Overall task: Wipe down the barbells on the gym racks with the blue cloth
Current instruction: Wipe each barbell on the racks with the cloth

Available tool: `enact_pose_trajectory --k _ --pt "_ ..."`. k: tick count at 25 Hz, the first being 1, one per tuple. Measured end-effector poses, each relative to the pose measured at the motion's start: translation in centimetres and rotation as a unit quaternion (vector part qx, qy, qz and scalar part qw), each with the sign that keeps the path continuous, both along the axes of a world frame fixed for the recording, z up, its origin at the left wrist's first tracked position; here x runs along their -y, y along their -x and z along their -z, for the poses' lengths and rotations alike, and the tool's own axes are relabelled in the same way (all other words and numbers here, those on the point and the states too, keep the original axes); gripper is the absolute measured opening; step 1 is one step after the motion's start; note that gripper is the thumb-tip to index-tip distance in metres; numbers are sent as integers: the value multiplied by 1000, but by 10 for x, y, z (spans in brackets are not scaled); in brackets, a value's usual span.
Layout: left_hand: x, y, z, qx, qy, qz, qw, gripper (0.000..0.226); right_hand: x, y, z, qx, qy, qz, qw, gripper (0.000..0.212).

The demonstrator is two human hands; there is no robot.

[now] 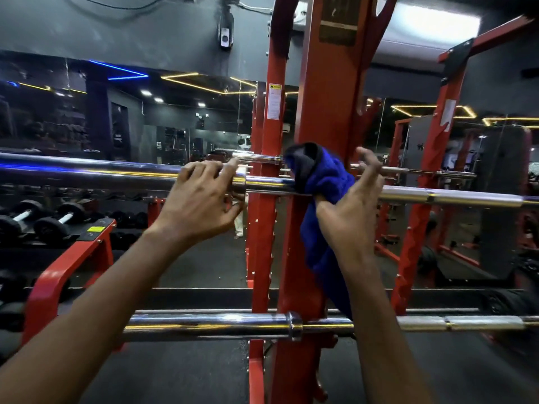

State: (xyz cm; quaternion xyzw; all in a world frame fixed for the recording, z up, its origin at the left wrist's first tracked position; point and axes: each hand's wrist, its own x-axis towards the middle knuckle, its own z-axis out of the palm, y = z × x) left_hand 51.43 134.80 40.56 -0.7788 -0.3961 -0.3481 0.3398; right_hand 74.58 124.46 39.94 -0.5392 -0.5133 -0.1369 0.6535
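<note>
A chrome upper barbell [437,196] runs across the view at chest height, resting on the red rack upright [320,118]. My left hand [201,199] curls over the barbell's thick sleeve end, fingers on top. The blue cloth [323,182] is draped over the thin shaft beside the upright and hangs down. My right hand [353,205] pinches the cloth from below with thumb and palm, its fingers spread above the bar. A second chrome lower barbell [221,323] lies on the rack near knee height.
A mirror wall behind reflects the rack and room. Dumbbells [49,223] sit on a red-framed stand [73,258] at the left. More red rack posts [431,182] stand to the right. Dark rubber floor [180,374] lies below.
</note>
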Motion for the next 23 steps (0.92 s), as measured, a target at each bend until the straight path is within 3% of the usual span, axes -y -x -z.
enact_pose_trajectory --k 4,7,10,14,19,21,23 --pt "-16 49 -1 -28 -10 3 1000 83 -29 21 -17 104 66 144 982 52" --pt "-22 51 2 -18 -12 22 1000 77 -55 60 -12 199 116 129 965 49" --pt "-27 53 4 8 -20 54 998 60 -68 59 -11 242 83 146 955 44" --pt "-30 54 3 8 -22 63 998 53 -68 28 -17 187 55 199 960 35" --pt "-32 46 8 35 -52 42 997 51 -84 86 -1 176 -14 80 981 33" --pt "-33 50 7 26 -53 43 997 51 -85 78 -1 198 -32 88 976 31" --pt "-34 54 6 16 -47 43 998 53 -85 64 -4 156 -28 109 981 33"
